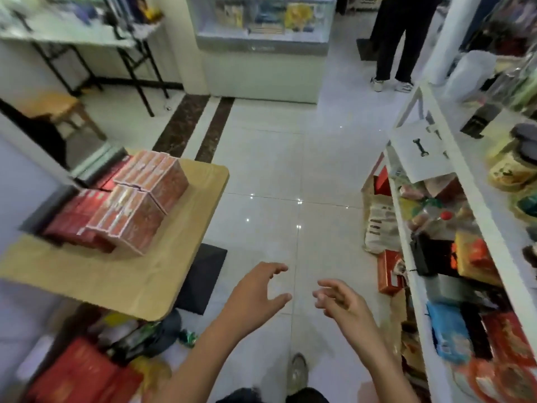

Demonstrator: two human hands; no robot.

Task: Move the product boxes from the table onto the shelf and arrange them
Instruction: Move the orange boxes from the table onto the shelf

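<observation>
- Far left, on the wooden table (186, 274), the red boxes (136, 205) sit stacked in tight rows, the tallest stacks nearest the aisle and lower, darker red ones behind them.
- Up beyond the table, a stool (55, 106) stands by a folding table's black legs.
- Down under the table, more red cartons (78, 373) are on the floor, with blurred clutter I can't make out.
- Just right of the table's edge, a black mat (203, 277) lies flat on the white tiles.
- Centre now: left hand (255, 295) is out over the floor, fingers spread and gently curved, thumb apart, gripping nothing.
- Below it, a shoe (297, 373) points up the aisle.
- Right hand (345, 303) is close beside the left and not touching it, fingers loose and parted, nothing in it either.
- Both hands hang between table and shelf, well apart from the boxes.
- Further up, a glass counter (261, 24), and a person in dark trousers (398, 39) stands at the aisle's far end.
- On the floor against the shelf, a patterned bag (380, 225) leans.
- Far right, the white shelf (414, 298) is packed with mixed goods: red and orange packs, a blue one, jars on the upper board.
</observation>
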